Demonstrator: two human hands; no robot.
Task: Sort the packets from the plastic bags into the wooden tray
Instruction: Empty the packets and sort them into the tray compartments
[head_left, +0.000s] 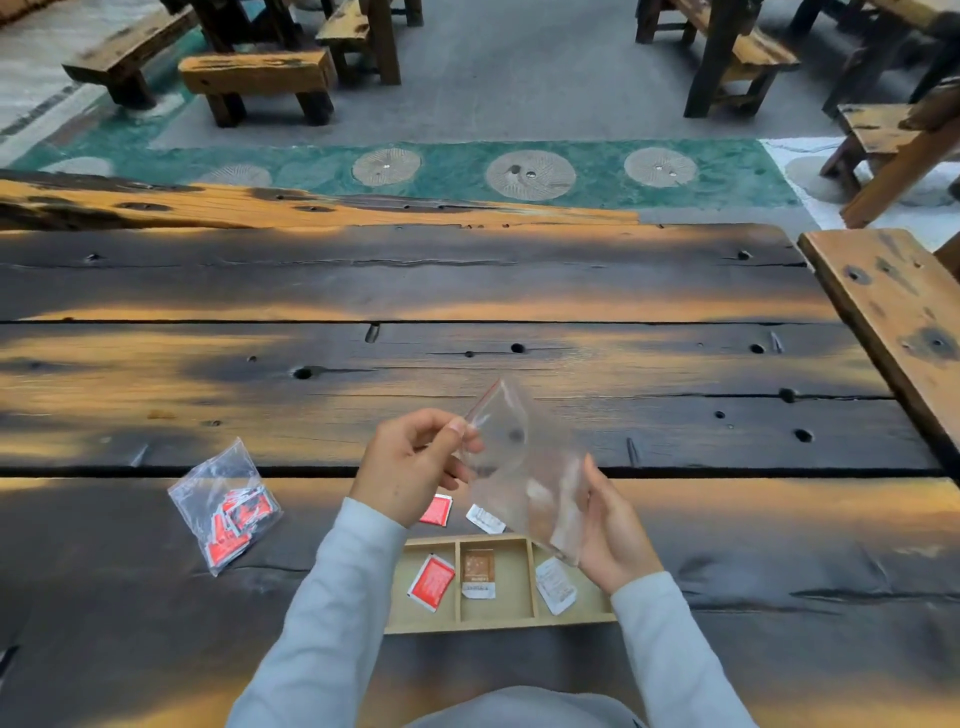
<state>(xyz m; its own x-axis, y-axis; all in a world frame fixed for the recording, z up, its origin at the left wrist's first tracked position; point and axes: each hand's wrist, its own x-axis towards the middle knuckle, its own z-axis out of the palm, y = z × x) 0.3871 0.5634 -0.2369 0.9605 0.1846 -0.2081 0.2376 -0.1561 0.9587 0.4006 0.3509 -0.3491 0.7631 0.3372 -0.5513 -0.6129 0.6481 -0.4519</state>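
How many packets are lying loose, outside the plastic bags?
5. In the wooden tray, one per compartment: a red packet, a brown packet, a white packet. On the table beyond it: a second red packet and a second white packet. The held plastic bag may hide more.

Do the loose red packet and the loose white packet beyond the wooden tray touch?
Apart. The head view shows bare dark wooden table between the red square packet and the white packet.
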